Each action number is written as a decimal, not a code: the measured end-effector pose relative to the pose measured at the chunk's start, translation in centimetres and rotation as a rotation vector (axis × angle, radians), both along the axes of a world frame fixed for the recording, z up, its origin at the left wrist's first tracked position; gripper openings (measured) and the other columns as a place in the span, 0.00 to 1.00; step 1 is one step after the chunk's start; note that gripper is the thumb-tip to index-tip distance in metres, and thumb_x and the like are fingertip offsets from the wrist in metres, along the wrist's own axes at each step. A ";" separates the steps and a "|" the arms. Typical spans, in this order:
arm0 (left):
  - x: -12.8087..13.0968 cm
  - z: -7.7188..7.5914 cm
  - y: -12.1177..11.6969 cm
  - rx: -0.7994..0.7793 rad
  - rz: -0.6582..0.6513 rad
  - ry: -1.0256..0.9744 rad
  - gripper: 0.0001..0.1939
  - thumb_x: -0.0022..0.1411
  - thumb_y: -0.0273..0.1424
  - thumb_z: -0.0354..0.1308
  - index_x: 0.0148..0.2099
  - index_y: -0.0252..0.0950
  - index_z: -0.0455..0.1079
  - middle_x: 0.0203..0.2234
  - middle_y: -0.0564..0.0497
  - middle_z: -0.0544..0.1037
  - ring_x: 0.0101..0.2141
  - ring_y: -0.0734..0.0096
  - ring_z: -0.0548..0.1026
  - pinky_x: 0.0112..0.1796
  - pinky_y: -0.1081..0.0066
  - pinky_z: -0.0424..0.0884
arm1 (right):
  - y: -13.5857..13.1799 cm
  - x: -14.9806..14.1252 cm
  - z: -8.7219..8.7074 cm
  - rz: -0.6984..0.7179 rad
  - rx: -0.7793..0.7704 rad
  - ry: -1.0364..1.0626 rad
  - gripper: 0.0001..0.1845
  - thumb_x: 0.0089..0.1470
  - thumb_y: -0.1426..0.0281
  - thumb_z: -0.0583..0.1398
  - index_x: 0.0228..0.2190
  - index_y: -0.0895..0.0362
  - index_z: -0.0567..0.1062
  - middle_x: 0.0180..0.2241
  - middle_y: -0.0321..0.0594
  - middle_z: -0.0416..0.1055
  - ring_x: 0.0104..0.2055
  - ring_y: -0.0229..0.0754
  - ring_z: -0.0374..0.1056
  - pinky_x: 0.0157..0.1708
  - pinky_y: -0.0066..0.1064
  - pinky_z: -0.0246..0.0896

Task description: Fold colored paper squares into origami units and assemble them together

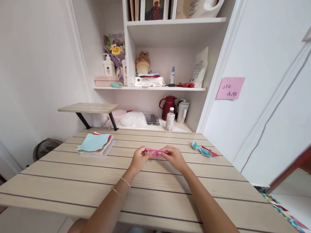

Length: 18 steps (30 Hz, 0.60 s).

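A small folded piece of pink paper is held between my two hands above the middle of the slatted table. My left hand pinches its left end, and bracelets circle that wrist. At the other end, the fingers of my right hand are closed on the same paper. Part of the paper is hidden by my fingertips. To the right lie folded paper pieces in light blue and red. A stack of coloured paper sheets, light blue on top, lies to the left.
Behind the table's far edge stand a clear plastic bottle, a dark red jug and a speckled cup. A small raised shelf with black legs stands at the back left. Colourful paper strips lie low at the right.
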<state>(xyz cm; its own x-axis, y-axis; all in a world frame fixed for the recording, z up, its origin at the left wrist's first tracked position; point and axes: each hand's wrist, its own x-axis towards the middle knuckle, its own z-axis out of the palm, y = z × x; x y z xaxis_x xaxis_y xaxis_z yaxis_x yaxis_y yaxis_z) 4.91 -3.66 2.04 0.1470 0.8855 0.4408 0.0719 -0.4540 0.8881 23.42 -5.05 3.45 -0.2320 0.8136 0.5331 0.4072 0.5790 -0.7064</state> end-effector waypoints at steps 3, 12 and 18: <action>0.2 -0.3 -0.1 -0.147 -0.088 -0.003 0.15 0.50 0.40 0.57 0.29 0.31 0.71 0.14 0.55 0.67 0.17 0.79 0.64 0.20 0.77 0.58 | -0.2 -0.5 -0.1 0.048 -0.074 0.073 0.15 0.47 0.58 0.58 0.31 0.55 0.77 0.25 0.40 0.70 0.27 0.38 0.65 0.25 0.28 0.61; 0.2 -0.6 0.2 -0.190 -0.167 0.023 0.14 0.48 0.38 0.59 0.31 0.31 0.71 0.15 0.55 0.68 0.15 0.81 0.62 0.17 0.78 0.58 | -0.5 -0.6 0.3 0.124 -0.149 0.148 0.16 0.45 0.57 0.59 0.27 0.57 0.76 0.27 0.40 0.68 0.28 0.38 0.63 0.26 0.28 0.60; 0.1 -0.4 -0.3 -0.230 -0.282 0.058 0.11 0.46 0.36 0.61 0.23 0.31 0.71 0.14 0.52 0.71 0.16 0.77 0.67 0.21 0.75 0.65 | -0.7 0.0 0.9 0.236 -0.261 0.197 0.17 0.46 0.58 0.58 0.21 0.59 0.74 0.24 0.38 0.65 0.26 0.36 0.59 0.26 0.28 0.57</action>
<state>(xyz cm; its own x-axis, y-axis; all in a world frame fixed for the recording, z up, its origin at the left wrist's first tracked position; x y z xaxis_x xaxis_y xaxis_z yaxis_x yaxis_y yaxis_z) 5.03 -3.92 1.65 0.4183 0.8817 0.2183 0.0257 -0.2517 0.9675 23.39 -5.75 4.34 -0.3428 0.8641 0.3686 0.1271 0.4314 -0.8931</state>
